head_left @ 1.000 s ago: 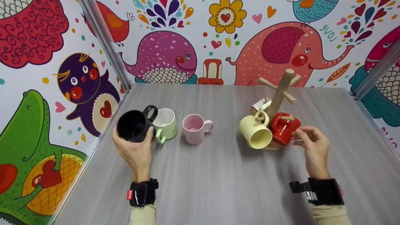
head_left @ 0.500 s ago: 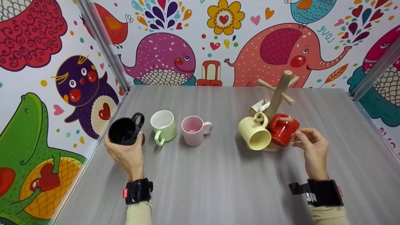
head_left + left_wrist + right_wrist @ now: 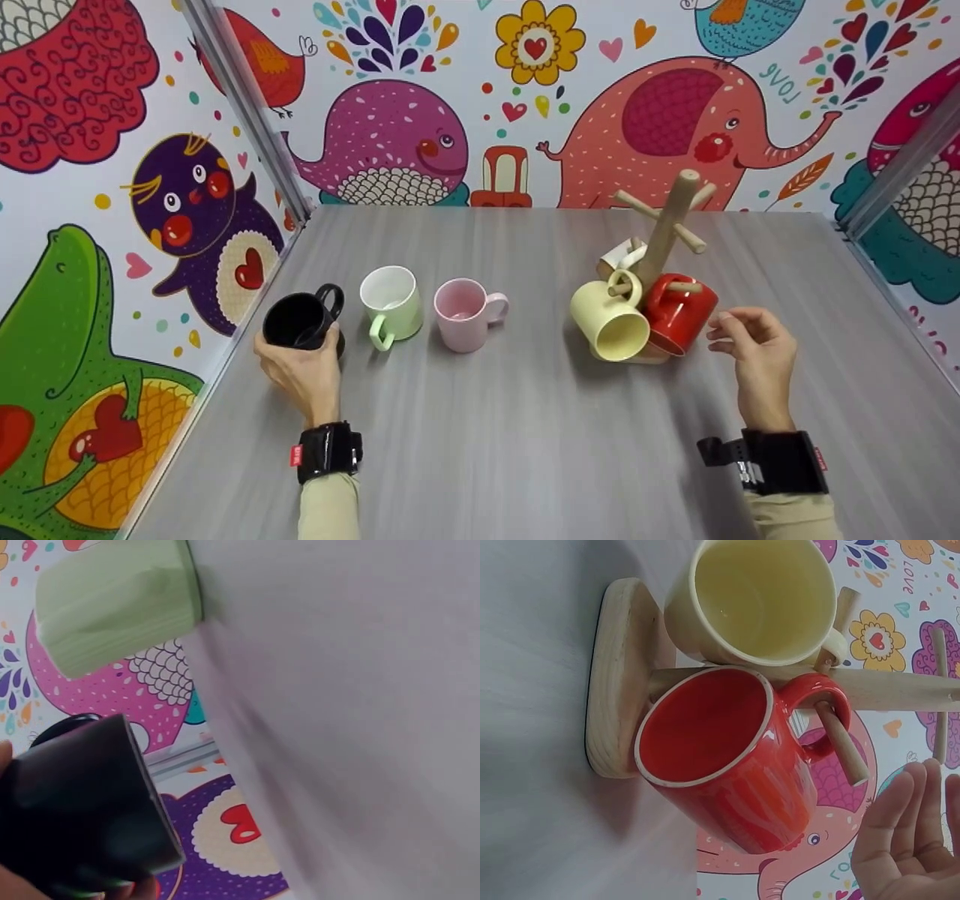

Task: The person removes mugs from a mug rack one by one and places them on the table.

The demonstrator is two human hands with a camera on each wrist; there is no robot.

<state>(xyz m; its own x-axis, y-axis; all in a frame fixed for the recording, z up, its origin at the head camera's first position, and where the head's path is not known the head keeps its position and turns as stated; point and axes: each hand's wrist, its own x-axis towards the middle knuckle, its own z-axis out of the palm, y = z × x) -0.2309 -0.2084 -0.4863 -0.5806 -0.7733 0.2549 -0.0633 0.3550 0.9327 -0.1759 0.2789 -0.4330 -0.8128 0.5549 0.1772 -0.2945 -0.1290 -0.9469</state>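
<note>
In the head view my left hand [image 3: 301, 375] grips a black mug [image 3: 296, 322] around its body, with its handle toward the back right. A gap shows between its base and the table in the left wrist view. My right hand [image 3: 761, 352] holds nothing, its fingers loosely bent, a little to the right of a red mug [image 3: 684, 311]. That mug hangs tilted by its handle from a wooden peg of the mug tree [image 3: 667, 232]. Beside it hangs a cream-yellow mug [image 3: 604, 311]. A white mug [image 3: 616, 255], partly hidden, is behind.
A light green mug [image 3: 401, 307] and a pink mug [image 3: 461, 326] stand upright on the grey table [image 3: 487, 435], right of the black mug. Upper pegs of the tree carry no mugs. Cartoon-printed walls [image 3: 525, 112] close off the back and sides.
My left hand has moved the black mug left and toward me, away from the green mug. My right hand has shifted slightly right, away from the red mug.
</note>
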